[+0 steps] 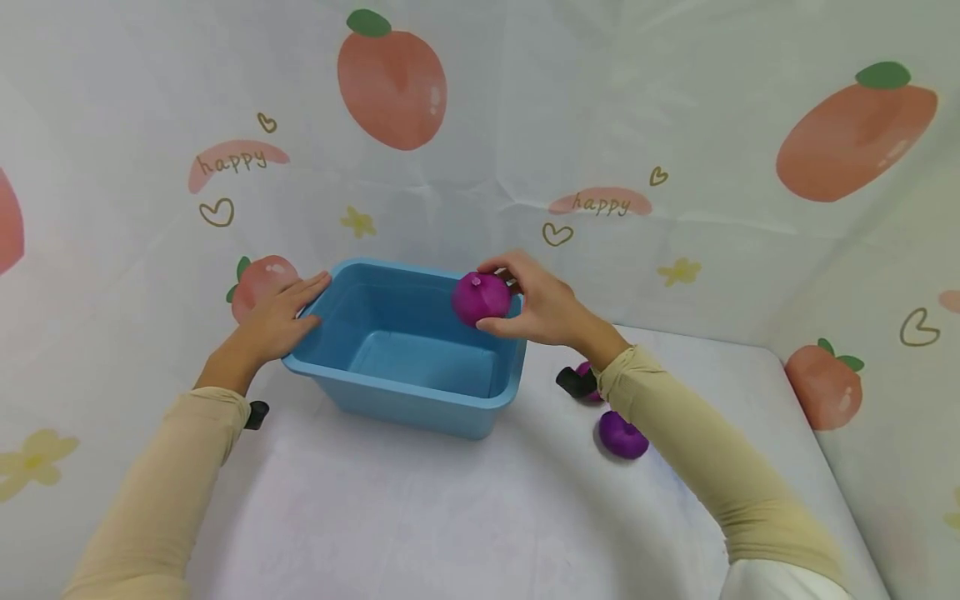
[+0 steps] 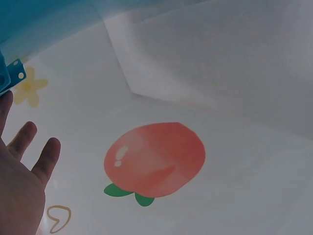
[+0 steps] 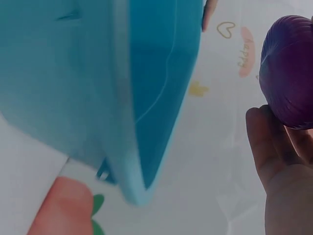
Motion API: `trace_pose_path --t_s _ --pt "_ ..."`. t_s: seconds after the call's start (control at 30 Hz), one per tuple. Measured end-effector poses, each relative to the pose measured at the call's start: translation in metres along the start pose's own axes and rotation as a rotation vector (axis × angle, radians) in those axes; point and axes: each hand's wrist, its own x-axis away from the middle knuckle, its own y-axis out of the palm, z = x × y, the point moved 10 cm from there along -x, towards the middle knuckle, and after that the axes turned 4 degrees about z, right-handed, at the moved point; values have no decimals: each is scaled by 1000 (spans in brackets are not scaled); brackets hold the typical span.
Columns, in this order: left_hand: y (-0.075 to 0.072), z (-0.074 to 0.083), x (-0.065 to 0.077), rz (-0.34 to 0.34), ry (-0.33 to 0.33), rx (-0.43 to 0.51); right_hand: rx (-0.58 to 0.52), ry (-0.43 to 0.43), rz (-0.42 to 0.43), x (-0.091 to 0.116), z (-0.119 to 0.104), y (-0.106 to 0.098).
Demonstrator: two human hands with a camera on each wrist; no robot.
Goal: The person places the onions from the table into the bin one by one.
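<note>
My right hand [image 1: 536, 304] holds a purple onion [image 1: 478, 298] between thumb and fingers, above the right end of a blue plastic basin [image 1: 427, 421]. In the right wrist view the same onion [image 3: 288, 73] sits against the fingertips, apart from the basin wall [image 3: 58, 73]. At the basin's left end, my left hand [image 1: 281, 321] rests on the rim with its fingers extended. The left wrist view shows the left hand [image 2: 22, 181] with straight, spread fingers, one touching the blue rim. Inside, the visible basin floor is bare.
A second purple onion [image 1: 622, 435] lies on the white-covered table [image 1: 420, 517], right of the basin. Another [image 1: 588, 383] is partly hidden by the black wrist camera [image 1: 576, 383]. A white fruit-printed cloth [image 1: 480, 183] stands behind and at both sides.
</note>
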Motion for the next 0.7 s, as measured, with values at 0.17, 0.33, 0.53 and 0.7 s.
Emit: trace_pose_path --t_s 0.17,0.33,0.53,0.7 --pt "0 -3 1 0 -15 -1 -66 -28 2 -25 -1 15" --pt "-2 -3 2 15 -11 8 -105 -3 1 -47 5 36" --pt "0 -4 1 19 -18 7 -200 53 -9 -65 17 65" --pt "2 -7 2 22 -32 16 -215 108 18 -77 25 82"
